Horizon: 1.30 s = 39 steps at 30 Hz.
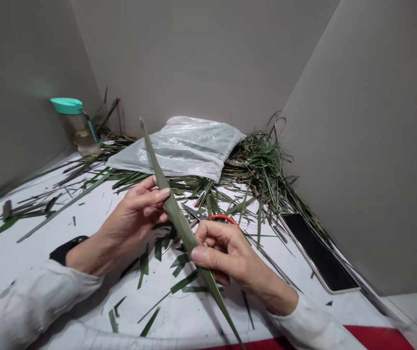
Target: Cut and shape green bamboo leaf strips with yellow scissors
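Note:
A long green leaf blade (pixel 179 218) runs slantwise in front of me, its thin tip pointing up and away to the left. My left hand (pixel 135 206) pinches it above the middle, thumb on top. Lower down, my right hand (pixel 226 250) grips the same leaf between thumb and curled fingers. Just behind the right hand lies a pair of scissors (pixel 225 218) with red handles, its blades partly open on the table. Cut leaf pieces (pixel 184 282) are scattered on the white surface beneath both hands.
A white plastic bag (pixel 190 146) rests on a heap of leaf strips (pixel 263 165) against the back wall. A bottle with a teal lid (pixel 79 129) stands at the back left. On the right lies a phone (pixel 320 253). Grey partitions (pixel 201 58) enclose the table.

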{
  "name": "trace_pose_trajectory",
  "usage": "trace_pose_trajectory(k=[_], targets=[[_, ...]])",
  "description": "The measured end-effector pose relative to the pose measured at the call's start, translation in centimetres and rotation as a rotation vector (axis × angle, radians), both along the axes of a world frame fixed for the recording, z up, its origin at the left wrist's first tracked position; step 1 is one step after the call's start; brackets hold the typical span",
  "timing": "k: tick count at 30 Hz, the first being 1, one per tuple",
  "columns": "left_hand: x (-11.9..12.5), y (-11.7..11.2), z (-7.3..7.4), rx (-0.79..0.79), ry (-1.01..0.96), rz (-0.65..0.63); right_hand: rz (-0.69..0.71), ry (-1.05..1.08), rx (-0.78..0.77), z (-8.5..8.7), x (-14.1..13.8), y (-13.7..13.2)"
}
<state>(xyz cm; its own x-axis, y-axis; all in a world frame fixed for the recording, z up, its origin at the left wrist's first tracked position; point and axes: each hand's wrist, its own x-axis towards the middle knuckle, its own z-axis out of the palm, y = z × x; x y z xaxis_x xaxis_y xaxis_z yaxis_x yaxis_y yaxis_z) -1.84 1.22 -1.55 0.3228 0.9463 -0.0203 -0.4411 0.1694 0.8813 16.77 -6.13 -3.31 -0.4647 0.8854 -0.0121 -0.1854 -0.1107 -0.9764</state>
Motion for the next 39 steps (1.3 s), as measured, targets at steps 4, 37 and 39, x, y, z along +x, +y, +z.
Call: trace_pose_trajectory(k=[4, 37, 39], targets=[[0.2, 0.0, -0.5, 0.035, 0.019, -0.013, 0.008, 0.015, -0.034, 0.0, -0.1, -0.1], [-1.1, 0.5, -0.1, 0.006, -0.177, 0.005, 0.162, 0.065, -0.126, -1.0, -0.2, -0.3], [-1.0, 0.4, -0.3, -0.003, -0.181, -0.027, 0.125, 0.035, -0.116, -1.0, -0.4, -0.4]])
